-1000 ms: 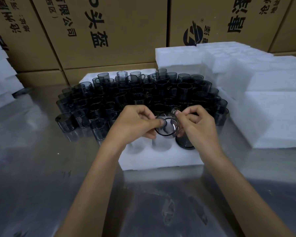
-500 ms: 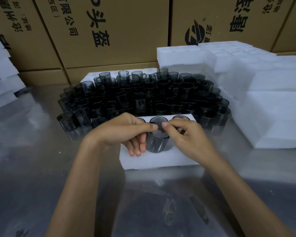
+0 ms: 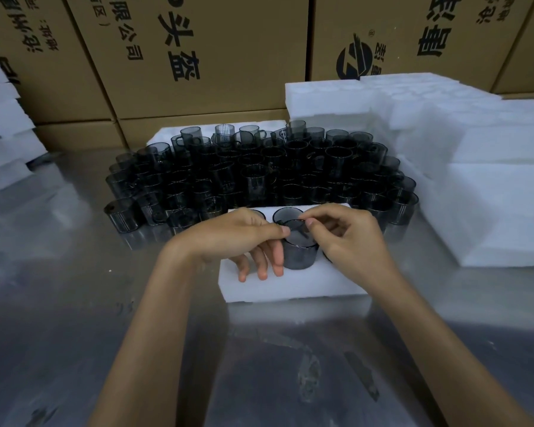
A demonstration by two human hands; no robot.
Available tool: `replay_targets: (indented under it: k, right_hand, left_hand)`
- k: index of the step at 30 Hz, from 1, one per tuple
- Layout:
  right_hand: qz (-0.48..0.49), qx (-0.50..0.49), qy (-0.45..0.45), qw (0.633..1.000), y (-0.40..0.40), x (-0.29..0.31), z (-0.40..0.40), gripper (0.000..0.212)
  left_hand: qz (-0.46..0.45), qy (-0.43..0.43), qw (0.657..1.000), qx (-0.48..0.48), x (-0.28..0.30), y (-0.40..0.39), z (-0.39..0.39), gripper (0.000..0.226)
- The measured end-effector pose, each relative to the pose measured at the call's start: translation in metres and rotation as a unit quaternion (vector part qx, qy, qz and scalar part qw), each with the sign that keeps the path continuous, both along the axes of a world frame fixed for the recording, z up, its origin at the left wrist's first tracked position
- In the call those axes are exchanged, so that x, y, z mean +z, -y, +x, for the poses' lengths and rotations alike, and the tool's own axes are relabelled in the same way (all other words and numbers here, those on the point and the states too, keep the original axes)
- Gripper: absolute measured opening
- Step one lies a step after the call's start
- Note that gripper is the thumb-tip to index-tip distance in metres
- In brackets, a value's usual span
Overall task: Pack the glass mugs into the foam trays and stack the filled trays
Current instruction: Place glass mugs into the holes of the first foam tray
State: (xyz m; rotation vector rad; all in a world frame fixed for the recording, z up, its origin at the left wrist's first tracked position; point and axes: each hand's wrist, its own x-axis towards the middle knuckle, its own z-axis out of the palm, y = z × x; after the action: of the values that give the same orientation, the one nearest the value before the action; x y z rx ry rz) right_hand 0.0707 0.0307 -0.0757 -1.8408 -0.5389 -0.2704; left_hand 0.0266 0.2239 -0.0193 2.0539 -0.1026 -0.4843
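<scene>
- Both hands, the left hand [image 3: 238, 238] and right hand [image 3: 349, 238], still pinch the smoky mug [image 3: 299, 252] by its rim.
- The mug now sits lower, partly into the foam tray [image 3: 290, 288], nearer its front row.

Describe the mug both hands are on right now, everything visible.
The held mug is a small cylinder of dark smoky see-through glass, upright, mouth up, its base going into a front-row pocket of the white foam tray. Its handle cannot be seen. The left hand pinches the rim from the left, with fingers down along the side wall; the right hand pinches the rim from the right. Another mug sits in the pocket just behind it.
</scene>
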Motion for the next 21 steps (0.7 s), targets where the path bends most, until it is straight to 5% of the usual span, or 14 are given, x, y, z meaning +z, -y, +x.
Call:
replay_targets:
  k: [7,21]
  right_hand:
    - [-0.051,-0.008,0.021,0.998,0.003,-0.004,0.003,0.022]
    - [-0.129,-0.012,0.101,0.986,-0.002,-0.005,-0.007,0.023]
  left_hand:
    - [0.018,0.096,0.987,0.13,-0.009,-0.008,0.006,0.028]
    - [0.024,0.059,0.992,0.105,-0.013,-0.009,0.015,0.02]
